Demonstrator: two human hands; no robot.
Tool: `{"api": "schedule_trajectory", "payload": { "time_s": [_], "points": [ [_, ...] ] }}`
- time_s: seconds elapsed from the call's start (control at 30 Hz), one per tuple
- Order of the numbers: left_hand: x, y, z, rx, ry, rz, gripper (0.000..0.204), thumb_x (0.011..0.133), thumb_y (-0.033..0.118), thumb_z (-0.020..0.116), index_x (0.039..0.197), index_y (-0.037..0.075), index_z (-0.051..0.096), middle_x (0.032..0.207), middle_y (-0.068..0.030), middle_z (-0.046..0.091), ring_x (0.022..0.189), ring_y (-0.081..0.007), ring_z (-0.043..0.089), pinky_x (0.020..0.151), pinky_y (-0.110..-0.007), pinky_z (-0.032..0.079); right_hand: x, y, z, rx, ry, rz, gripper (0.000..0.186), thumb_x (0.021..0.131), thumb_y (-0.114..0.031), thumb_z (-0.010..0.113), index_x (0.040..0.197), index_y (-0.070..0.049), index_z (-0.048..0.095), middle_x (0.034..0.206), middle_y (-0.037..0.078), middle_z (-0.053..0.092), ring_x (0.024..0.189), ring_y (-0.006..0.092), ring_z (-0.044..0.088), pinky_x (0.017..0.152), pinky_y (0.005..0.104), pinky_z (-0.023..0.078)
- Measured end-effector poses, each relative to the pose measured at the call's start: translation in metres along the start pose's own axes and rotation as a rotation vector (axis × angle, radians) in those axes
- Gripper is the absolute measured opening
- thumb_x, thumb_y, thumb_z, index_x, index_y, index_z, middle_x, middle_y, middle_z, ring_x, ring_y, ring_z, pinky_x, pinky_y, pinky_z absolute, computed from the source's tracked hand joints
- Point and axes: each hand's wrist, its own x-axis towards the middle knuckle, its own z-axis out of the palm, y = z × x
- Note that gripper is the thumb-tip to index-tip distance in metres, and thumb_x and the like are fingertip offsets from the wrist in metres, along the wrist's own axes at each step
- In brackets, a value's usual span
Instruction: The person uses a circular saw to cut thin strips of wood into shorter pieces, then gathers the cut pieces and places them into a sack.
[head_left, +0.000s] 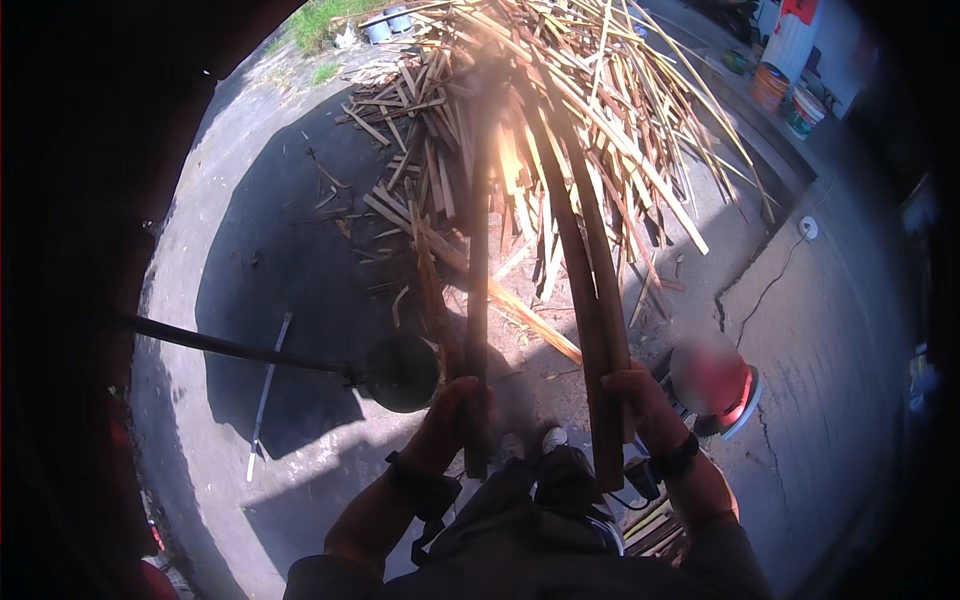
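Note:
My left hand (450, 418) is closed around the near end of a long, narrow wooden plank (478, 290), which points away from me. On the right, my right hand (645, 402) grips the outer edge of a pair of long dark planks (592, 320) lying side by side. Their far ends run up over a large heap of wood strips (640, 140), where a bright, smeared patch hides where they end. A gap separates the plank on the left from the pair on the right. Both wrists carry dark bands.
A dark pole with a round dark head (400, 372) reaches in from the left. A pale thin strip (268, 395) lies on the ground. To my right stands a red round object (712, 378), partly blurred. Buckets (770, 88) stand at the back right.

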Motion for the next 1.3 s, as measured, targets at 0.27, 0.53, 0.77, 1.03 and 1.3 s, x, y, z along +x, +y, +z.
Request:
{"api": "schedule_trajectory", "payload": {
  "time_s": [0.27, 0.53, 0.77, 1.03, 1.3],
  "points": [
    [-0.02, -0.037, 0.016, 0.022, 0.025, -0.038, 0.034, 0.089, 0.039, 0.044, 0.089, 0.007, 0.056, 0.077, -0.0049, 0.057, 0.067, -0.0162, 0.055, 0.062, -0.028, 0.047, -0.037, 0.049, -0.018, 0.123, 0.015, -0.003, 0.027, 0.074, -0.01, 0.058, 0.097, 0.003, 0.055, 0.074, 0.01, 0.061, 0.065, 0.0201, 0.062, 0.061, 0.0329, 0.052],
    [-0.032, -0.094, 0.06, 0.101, -0.108, 0.004, 0.036, 0.086, 0.042, 0.049, 0.09, 0.007, 0.056, 0.077, -0.0038, 0.056, 0.071, -0.0159, 0.055, 0.066, -0.031, 0.046, -0.09, 0.021, -0.026, 0.191, -0.083, -0.13, 0.029, 0.08, -0.014, 0.054, 0.108, -0.004, 0.054, 0.088, 0.006, 0.06, 0.079, 0.0151, 0.059, 0.072, 0.0262, 0.048],
    [-0.074, -0.122, 0.035, -0.062, -0.029, 0.028, 0.032, 0.084, 0.037, 0.052, 0.09, 0.006, 0.054, 0.075, -0.0047, 0.054, 0.068, -0.0194, 0.054, 0.064, -0.032, 0.048, -0.216, 0.084, -0.003, 0.317, -0.065, -0.1, 0.036, 0.071, -0.01, 0.062, 0.105, 0.001, 0.056, 0.086, 0.009, 0.062, 0.08, 0.0198, 0.061, 0.071, 0.0309, 0.051],
    [-0.094, -0.164, 0.02, 0.035, -0.067, 0.125, 0.032, 0.085, 0.036, 0.051, 0.09, 0.004, 0.053, 0.075, -0.0052, 0.055, 0.069, -0.0183, 0.055, 0.066, -0.03, 0.046, -0.277, 0.135, -0.063, -0.176, 0.231, 0.154, 0.03, 0.071, 0.001, 0.067, 0.099, 0.004, 0.058, 0.085, 0.006, 0.061, 0.076, 0.0162, 0.059, 0.07, 0.0301, 0.049],
    [-0.094, -0.194, 0.019, -0.035, -0.167, -0.025, 0.018, 0.092, 0.024, 0.044, 0.089, 0.008, 0.051, 0.077, -0.0037, 0.052, 0.072, -0.012, 0.053, 0.066, -0.028, 0.047, -0.334, 0.24, -0.127, -0.256, 0.011, 0.129, 0.027, 0.07, 0.002, 0.063, 0.097, 0.002, 0.058, 0.083, 0.002, 0.058, 0.076, 0.0128, 0.054, 0.07, 0.0252, 0.045]
  ]
}}
